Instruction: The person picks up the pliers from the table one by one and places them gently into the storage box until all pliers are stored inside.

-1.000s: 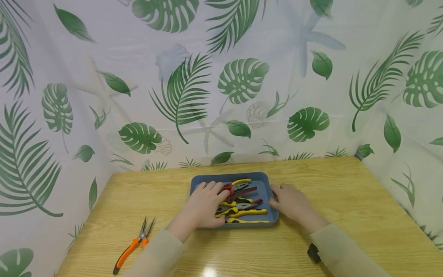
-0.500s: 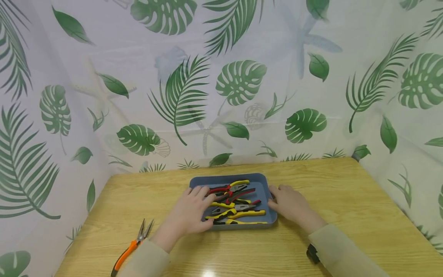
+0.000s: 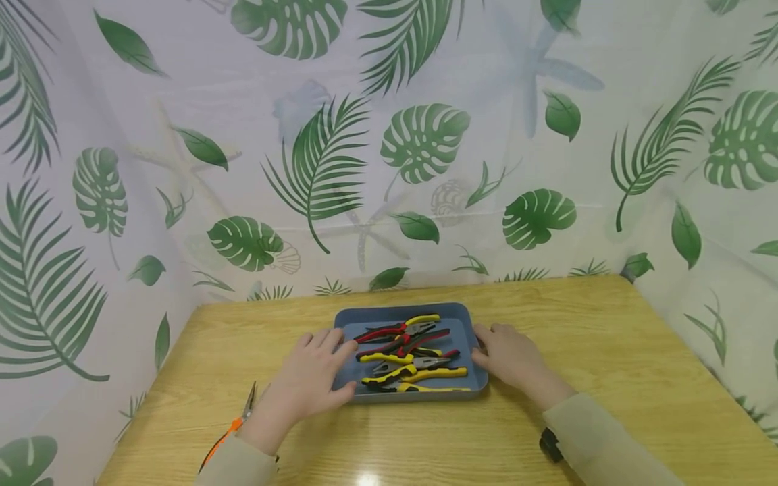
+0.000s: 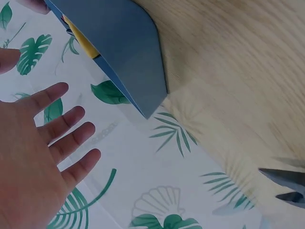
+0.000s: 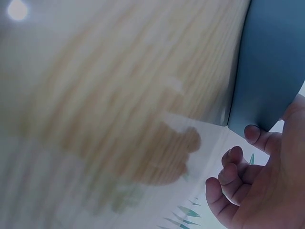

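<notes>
A blue tray (image 3: pixel 466 317) holds several pliers (image 3: pixel 419 364) with yellow-black and red-black handles, lying across one another. My left hand (image 3: pixel 313 378) is beside the tray's left side, fingers spread and fingertips near the rim; the left wrist view shows its palm (image 4: pixel 28 157) with nothing in it. At the right end, my right hand (image 3: pixel 510 354) holds the tray's rim, thumb over the edge. A fingertip (image 5: pixel 252 132) meets the outer wall in the right wrist view, and the other fingers are bent. Orange-handled long-nose pliers (image 3: pixel 234 426) lie on the table, partly hidden by the left forearm.
The tray rests on a wood-grain table (image 3: pixel 425 445). Behind and at both sides hangs a white cloth (image 3: pixel 377 202) printed with green leaves. A dark band (image 3: pixel 550 445) shows at the right cuff.
My left hand has drawn back leftward out of the tray, uncovering the pliers' handles, and its arm now covers more of the orange pliers. My right hand stays at the rim.
</notes>
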Tool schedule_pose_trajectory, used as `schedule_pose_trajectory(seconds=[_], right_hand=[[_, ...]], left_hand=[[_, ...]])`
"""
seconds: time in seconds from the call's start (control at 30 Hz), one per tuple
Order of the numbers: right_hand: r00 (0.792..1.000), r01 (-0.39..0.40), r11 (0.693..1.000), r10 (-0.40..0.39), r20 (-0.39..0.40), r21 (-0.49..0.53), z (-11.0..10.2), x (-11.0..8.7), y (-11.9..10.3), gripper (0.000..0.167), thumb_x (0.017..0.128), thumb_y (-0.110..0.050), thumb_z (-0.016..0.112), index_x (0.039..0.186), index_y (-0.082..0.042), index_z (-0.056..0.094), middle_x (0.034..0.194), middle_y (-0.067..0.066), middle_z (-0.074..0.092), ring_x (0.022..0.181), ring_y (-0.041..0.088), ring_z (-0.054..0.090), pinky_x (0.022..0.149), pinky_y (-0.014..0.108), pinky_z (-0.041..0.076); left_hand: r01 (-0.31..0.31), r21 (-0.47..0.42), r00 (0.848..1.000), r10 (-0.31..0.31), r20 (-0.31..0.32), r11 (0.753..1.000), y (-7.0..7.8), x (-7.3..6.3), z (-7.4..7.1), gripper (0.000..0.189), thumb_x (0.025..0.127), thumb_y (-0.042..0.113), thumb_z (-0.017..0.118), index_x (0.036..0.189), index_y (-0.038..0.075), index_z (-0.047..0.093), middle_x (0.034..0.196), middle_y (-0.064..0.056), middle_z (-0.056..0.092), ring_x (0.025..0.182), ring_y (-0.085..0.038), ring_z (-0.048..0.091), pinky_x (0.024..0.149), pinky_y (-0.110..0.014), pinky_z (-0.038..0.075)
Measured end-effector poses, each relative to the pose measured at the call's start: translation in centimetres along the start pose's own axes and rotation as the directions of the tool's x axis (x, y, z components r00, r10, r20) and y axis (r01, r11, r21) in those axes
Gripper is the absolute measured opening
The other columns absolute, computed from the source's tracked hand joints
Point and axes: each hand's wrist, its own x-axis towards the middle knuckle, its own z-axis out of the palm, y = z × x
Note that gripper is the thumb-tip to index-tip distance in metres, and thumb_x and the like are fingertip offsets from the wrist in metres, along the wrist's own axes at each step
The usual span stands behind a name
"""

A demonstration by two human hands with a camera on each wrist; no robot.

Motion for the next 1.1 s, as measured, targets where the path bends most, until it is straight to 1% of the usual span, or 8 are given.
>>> schedule_pose_trajectory(seconds=[0.03,0.13,0.27,0.5,0.67,0.83,1.0,1.1], right_hand=[[1.0,0.003,1.0,-0.003,-0.003,-0.001,0.0,0.0,0.0,0.024,0.097,-0.028,0.061,0.113,-0.01,0.064,0.086,0.008,0.057,0.076,0.023,0.052,0.062,0.039,0.043],[1.0,0.006,1.0,-0.006,-0.004,-0.001,0.1,0.1,0.1,0.02,0.097,-0.028,0.061,0.109,-0.012,0.063,0.084,0.007,0.055,0.075,0.023,0.051,0.062,0.038,0.042],[1.0,0.007,1.0,-0.007,0.001,0.003,0.1,0.2,0.2,0.016,0.097,-0.027,0.06,0.104,-0.013,0.061,0.082,0.006,0.054,0.074,0.022,0.05,0.061,0.037,0.04],[1.0,0.006,1.0,-0.006,0.01,0.007,0.0,0.1,0.1,0.018,0.097,-0.028,0.06,0.106,-0.013,0.061,0.083,0.006,0.053,0.074,0.022,0.048,0.062,0.037,0.04],[1.0,0.005,1.0,-0.005,0.005,0.01,0.0,0.0,0.0,0.015,0.097,-0.027,0.061,0.102,-0.013,0.06,0.082,0.005,0.052,0.074,0.022,0.048,0.061,0.036,0.039],[1.0,0.001,1.0,-0.001,0.011,0.012,0.0,0.0,0.0,0.015,0.097,-0.027,0.061,0.103,-0.013,0.06,0.082,0.005,0.053,0.074,0.021,0.048,0.062,0.036,0.039],[1.0,-0.004,1.0,0.004,0.011,0.013,0.1,0.0,0.0,0.016,0.097,-0.027,0.062,0.105,-0.013,0.061,0.083,0.005,0.053,0.074,0.021,0.048,0.061,0.036,0.039],[1.0,-0.003,1.0,0.003,0.007,0.012,0.1,0.0,0.0,0.018,0.097,-0.027,0.062,0.107,-0.013,0.062,0.083,0.005,0.054,0.074,0.021,0.049,0.061,0.036,0.04]], left_hand=[[0.01,-0.006,1.0,-0.01,0.0,1.0,-0.1,-0.2,-0.1,0.056,0.094,0.048,0.068,0.139,0.015,0.063,0.134,-0.012,0.061,0.124,-0.033,0.059,0.101,-0.054,0.049],[0.046,-0.006,0.999,-0.046,-0.002,0.999,-0.5,-0.9,-0.3,0.056,0.093,0.047,0.068,0.138,0.015,0.063,0.134,-0.012,0.062,0.124,-0.033,0.059,0.102,-0.054,0.049],[0.077,-0.007,0.997,-0.077,-0.025,0.997,-1.0,-1.7,-0.3,0.054,0.091,0.046,0.07,0.135,0.015,0.064,0.13,-0.011,0.062,0.122,-0.032,0.06,0.1,-0.053,0.049],[0.118,0.007,0.992,-0.117,-0.036,0.993,-1.6,-2.8,-0.3,0.056,0.088,0.044,0.073,0.136,0.015,0.064,0.129,-0.011,0.063,0.124,-0.033,0.06,0.102,-0.053,0.05],[0.137,0.023,0.99,-0.136,-0.046,0.99,-2.0,-3.6,-0.2,0.055,0.088,0.044,0.072,0.134,0.016,0.063,0.127,-0.01,0.063,0.123,-0.032,0.061,0.101,-0.051,0.05],[0.149,0.032,0.988,-0.147,-0.051,0.988,-2.2,-4.2,-0.3,0.053,0.09,0.045,0.072,0.133,0.016,0.063,0.127,-0.01,0.064,0.121,-0.031,0.061,0.1,-0.05,0.051],[0.18,0.021,0.983,-0.179,-0.044,0.983,-2.1,-4.8,-0.5,0.052,0.089,0.042,0.073,0.132,0.016,0.064,0.124,-0.01,0.064,0.119,-0.031,0.061,0.099,-0.051,0.051],[0.194,0.028,0.98,-0.192,-0.051,0.981,-2.1,-5.3,-0.5,0.051,0.088,0.041,0.074,0.131,0.015,0.064,0.123,-0.01,0.063,0.117,-0.031,0.062,0.098,-0.05,0.051]])
